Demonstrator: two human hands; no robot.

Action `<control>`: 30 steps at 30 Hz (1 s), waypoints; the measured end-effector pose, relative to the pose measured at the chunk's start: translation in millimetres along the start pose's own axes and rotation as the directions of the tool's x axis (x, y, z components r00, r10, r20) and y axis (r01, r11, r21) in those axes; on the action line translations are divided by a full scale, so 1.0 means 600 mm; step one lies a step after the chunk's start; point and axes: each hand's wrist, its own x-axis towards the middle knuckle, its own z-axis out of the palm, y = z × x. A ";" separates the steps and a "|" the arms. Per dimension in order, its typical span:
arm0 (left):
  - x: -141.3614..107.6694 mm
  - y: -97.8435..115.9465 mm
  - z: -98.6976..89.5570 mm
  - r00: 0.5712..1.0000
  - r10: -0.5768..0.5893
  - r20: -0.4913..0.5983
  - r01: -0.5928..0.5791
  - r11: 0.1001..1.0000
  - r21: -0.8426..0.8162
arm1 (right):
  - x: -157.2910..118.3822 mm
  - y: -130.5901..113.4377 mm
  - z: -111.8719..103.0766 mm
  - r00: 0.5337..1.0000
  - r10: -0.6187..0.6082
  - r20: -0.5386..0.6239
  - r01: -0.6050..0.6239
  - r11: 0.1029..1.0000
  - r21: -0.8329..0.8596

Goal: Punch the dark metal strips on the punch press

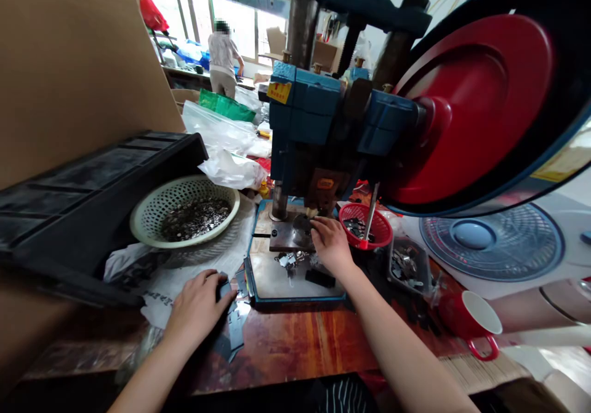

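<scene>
My left hand (196, 302) rests at the table's left part, thumb and fingers closed around flat grey metal strips (236, 327) lying beside the press base. My right hand (333, 247) reaches to the die block (290, 234) under the ram of a blue bench press (302, 105). Its fingers are bent together at the die's right side; what they hold, if anything, is hidden. Small shiny metal scraps (292, 260) lie on the press base (272, 284) just in front of the die. A black bar (320, 278) sits there too, below my right wrist.
Left stands a pale green basket (143, 222) of small metal pieces, beside a black crate (92, 185). To the right are a red basket (388, 231), a clear scrap box (409, 265), a red mug (471, 314) and the large red flywheel (480, 105). A person (223, 59) stands far behind.
</scene>
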 end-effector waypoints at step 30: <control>-0.013 0.013 -0.043 0.976 -0.216 -0.021 0.146 0.727 -0.671 | -0.030 -0.008 0.003 0.993 0.016 -0.116 -0.003 0.993 0.115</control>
